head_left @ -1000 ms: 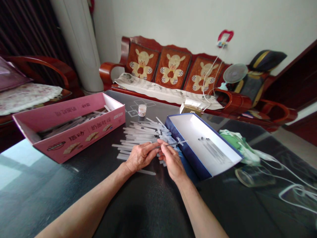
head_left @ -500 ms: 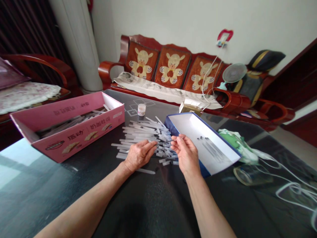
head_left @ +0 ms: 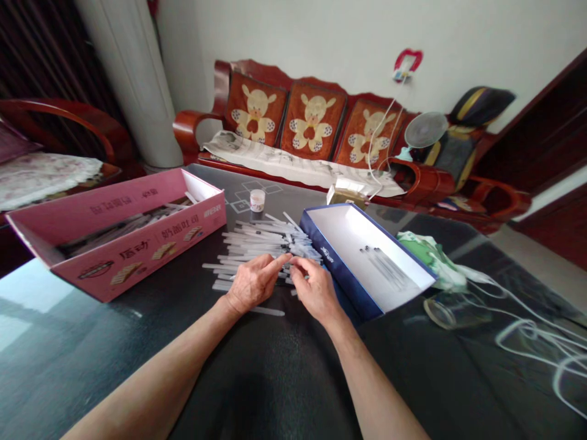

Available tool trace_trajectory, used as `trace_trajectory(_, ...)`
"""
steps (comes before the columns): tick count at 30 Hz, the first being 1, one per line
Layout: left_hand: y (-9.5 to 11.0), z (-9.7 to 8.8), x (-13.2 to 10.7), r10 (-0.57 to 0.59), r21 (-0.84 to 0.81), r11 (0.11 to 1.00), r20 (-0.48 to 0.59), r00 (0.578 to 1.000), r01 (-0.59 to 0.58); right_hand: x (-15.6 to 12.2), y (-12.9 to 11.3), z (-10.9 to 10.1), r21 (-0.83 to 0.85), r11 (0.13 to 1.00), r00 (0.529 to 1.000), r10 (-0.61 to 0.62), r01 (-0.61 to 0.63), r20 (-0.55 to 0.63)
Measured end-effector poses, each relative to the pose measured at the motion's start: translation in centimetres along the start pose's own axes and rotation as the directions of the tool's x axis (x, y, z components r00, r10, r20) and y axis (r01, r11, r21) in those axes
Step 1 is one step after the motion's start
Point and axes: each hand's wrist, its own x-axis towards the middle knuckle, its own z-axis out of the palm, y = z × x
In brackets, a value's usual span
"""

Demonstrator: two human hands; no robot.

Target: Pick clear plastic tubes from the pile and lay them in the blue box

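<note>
My left hand is closed over the near side of a pile of pale, translucent plastic tubes, its index finger reaching toward the other hand. My right hand is closed in a pinch, and the fingertips of both hands meet above the pile. Whatever they hold between them is hidden by the fingers. One loose tube lies on the dark table just below my left hand. To the right, a blue box with a white inside holds several slender dark-tipped sticks.
On the left stands a long pink box with more tubes inside. A small white tub sits behind the pile. At the right are a green-and-white plastic bag, a clear jar and tangled white cables.
My right hand has moved left from beside the blue box until its fingertips meet my left hand's. The thin dark stick that spanned both hands no longer shows. The view has shifted slightly.
</note>
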Motion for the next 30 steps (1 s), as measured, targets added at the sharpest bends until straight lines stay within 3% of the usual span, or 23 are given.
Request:
trace_trajectory(4, -0.1, 0.1, 0.0, 0.025, 0.015, 1.0, -0.024, 0.999, -0.025, -0.2, 1.0, -4.5, -0.284, 0.957, 0.978, 0.007, 0.055, 0.21)
trace_trajectory(8, -0.1, 0.2, 0.1, 0.046, 0.018, 0.999, -0.024, 0.999, -0.045, -2.1, 1.9, -9.2, -0.5, 0.864, 0.92, 0.15, 0.056, 0.362)
trace_trajectory(11, -0.1, 0.2, 0.0, 0.041, 0.001, 0.999, -0.015, 0.999, -0.041, -4.7, 1.7, -10.7, -0.65, 0.757, 0.875, 0.268, 0.068, 0.403)
trace_trajectory(14, -0.1, 0.1, -0.1, 0.03, -0.016, 0.999, -0.007, 1.0, -0.03, -7.1, 1.5, -10.5, -0.779, 0.627, 0.82, 0.436, 0.019, 0.371)
trace_trajectory(17, -0.1, 0.1, -0.1, 0.03, -0.015, 0.999, -0.01, 1.0, -0.03, -8.3, 1.8, -9.7, -0.815, 0.579, 0.779, 0.518, -0.015, 0.353)
trace_trajectory(23, -0.1, 0.1, 0.0, 0.032, 0.0, 0.999, -0.025, 0.999, -0.032, -7.3, 2.3, -8.0, -0.743, 0.669, 0.851, 0.404, -0.024, 0.336)
trace_trajectory(30, -0.2, 0.2, -0.1, 0.01, -0.032, 0.999, -0.013, 1.0, -0.011, -4.7, 0.4, -3.4, -0.67, 0.739, 0.894, 0.253, 0.068, 0.371)
